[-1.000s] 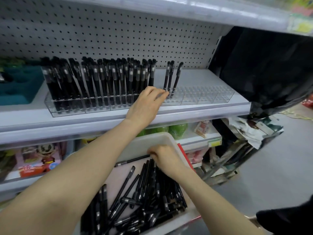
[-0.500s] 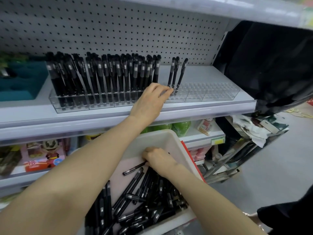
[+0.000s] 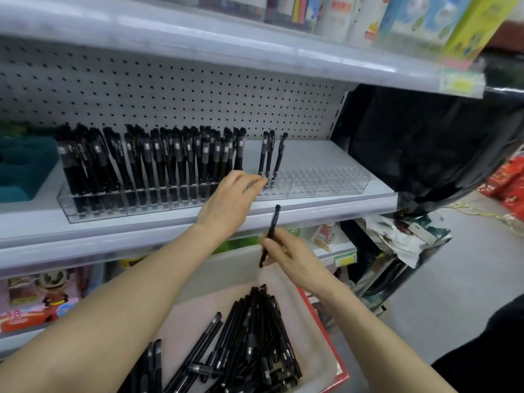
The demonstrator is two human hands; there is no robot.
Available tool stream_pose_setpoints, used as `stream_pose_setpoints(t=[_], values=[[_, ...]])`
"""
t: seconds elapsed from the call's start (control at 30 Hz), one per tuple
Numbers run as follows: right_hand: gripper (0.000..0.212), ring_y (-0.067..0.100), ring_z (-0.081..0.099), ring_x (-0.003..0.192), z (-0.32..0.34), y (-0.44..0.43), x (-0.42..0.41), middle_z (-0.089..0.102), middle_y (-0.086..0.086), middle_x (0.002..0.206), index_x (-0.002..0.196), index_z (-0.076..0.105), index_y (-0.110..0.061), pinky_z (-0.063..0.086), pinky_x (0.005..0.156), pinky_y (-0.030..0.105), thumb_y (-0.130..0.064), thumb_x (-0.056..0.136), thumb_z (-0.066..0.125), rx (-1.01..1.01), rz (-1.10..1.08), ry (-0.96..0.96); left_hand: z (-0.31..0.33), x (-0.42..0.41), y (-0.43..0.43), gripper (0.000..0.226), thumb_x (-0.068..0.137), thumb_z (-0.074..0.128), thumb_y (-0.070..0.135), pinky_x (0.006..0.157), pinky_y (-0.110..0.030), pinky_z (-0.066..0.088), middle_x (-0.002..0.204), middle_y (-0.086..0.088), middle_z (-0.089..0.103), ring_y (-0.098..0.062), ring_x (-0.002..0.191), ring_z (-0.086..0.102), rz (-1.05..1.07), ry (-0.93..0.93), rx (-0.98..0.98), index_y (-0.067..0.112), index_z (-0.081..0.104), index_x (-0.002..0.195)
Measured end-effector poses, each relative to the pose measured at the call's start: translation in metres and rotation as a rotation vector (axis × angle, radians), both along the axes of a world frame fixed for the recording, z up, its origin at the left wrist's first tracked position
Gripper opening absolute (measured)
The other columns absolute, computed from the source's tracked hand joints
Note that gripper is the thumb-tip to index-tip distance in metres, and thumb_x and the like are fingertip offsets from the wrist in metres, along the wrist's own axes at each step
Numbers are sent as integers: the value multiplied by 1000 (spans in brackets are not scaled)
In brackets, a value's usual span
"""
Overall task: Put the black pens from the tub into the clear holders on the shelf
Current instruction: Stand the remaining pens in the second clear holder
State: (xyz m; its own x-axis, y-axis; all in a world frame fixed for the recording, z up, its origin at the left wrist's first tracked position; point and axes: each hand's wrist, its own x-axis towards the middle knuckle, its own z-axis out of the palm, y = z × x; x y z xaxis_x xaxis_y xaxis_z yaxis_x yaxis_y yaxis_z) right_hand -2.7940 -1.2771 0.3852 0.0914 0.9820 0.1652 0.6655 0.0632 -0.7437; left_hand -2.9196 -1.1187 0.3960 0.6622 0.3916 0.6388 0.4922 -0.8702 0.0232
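Observation:
A white tub [image 3: 295, 296] below the shelf holds several loose black pens [image 3: 249, 344]. My right hand [image 3: 289, 258] is above the tub, shut on one black pen [image 3: 270, 232] held nearly upright in front of the shelf lip. My left hand [image 3: 229, 204] rests flat, fingers together, on the front of the clear holders [image 3: 320, 184], holding nothing. The left holders [image 3: 93, 205] are packed with several upright pens [image 3: 158, 163]. Three pens [image 3: 270, 154] stand alone just past my left fingertips. The right holder's remaining slots hold nothing.
A teal tray [image 3: 22, 168] sits at the shelf's far left. A black plastic bag [image 3: 431, 143] hangs to the right of the shelf end. Toy boxes [image 3: 37, 296] fill the lower shelf, and coloured boxes [image 3: 419, 21] line the top shelf. A red edge [image 3: 329, 338] borders the tub.
My right hand has come up out of the tub with one pen in it, toward the shelf edge. My left hand has stayed on the holders.

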Motion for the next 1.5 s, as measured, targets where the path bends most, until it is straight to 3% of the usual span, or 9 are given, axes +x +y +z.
stream_pose_setpoints(t=[0.17, 0.27, 0.33, 0.53, 0.7, 0.87, 1.0, 1.33, 1.5], values=[[10, 12, 67, 75, 60, 19, 38, 67, 3, 85, 106, 58, -15, 59, 72, 35, -18, 100, 51, 300, -283, 166, -2, 1, 3, 70, 77, 73, -8, 103, -38, 46, 132, -5, 56, -24, 119, 42, -5, 1, -8, 8, 51, 141], [1, 15, 66, 68, 93, 37, 59, 68, 10, 81, 98, 55, -17, 57, 66, 31, -17, 98, 55, 432, -409, 191, -3, 2, 5, 70, 77, 73, -7, 103, -37, 46, 133, -4, 56, -24, 118, 42, -1, 9, -14, 9, 51, 141], [11, 14, 67, 66, 105, 53, 69, 68, 11, 79, 88, 53, -16, 57, 68, 32, -20, 99, 53, 455, -462, 173, -4, 2, 5, 71, 77, 73, -6, 103, -37, 46, 134, -3, 55, -23, 119, 42, 7, 17, -22, 10, 49, 143], [21, 10, 69, 64, 101, 92, 78, 68, 1, 74, 79, 50, -21, 58, 75, 42, -27, 100, 51, 415, -493, 135, -2, 1, 2, 74, 75, 75, -6, 103, -34, 45, 133, -1, 56, -21, 118, 42, 21, 17, -13, 12, 51, 142], [17, 5, 68, 63, 95, 105, 76, 69, 4, 79, 89, 54, -12, 57, 73, 35, -24, 100, 50, 388, -458, 100, -2, 2, 2, 73, 75, 76, -7, 101, -34, 47, 131, -2, 57, -21, 117, 42, 15, -3, -6, 11, 51, 141], [18, 28, 64, 74, 90, 112, 75, 68, 10, 79, 92, 60, -8, 51, 70, 39, -23, 98, 52, 251, -392, -135, -2, 2, 1, 73, 74, 76, -7, 100, -34, 46, 130, -2, 58, -21, 117, 42, 20, -7, 11, 10, 53, 140], [22, 30, 51, 72, 87, 119, 71, 60, 12, 75, 94, 60, -1, 38, 62, 34, -22, 98, 55, 180, -364, -261, -3, 1, 1, 71, 74, 76, -7, 99, -34, 47, 130, -4, 58, -22, 116, 43, 11, -21, 22, 9, 54, 139], [18, 33, 57, 73, 83, 125, 73, 66, 20, 79, 91, 62, -4, 46, 65, 38, -20, 96, 57, 172, -373, -177, -7, 2, 5, 65, 80, 71, -6, 100, -35, 46, 131, -5, 57, -24, 117, 44, -6, -37, 34, 9, 53, 140], [23, 28, 52, 71, 77, 121, 70, 62, 16, 75, 92, 63, 0, 41, 64, 34, -22, 96, 56, 166, -416, -179, -5, 2, 4, 65, 80, 70, -6, 100, -34, 45, 132, -5, 56, -23, 118, 42, -7, -36, 18, 9, 51, 141]])
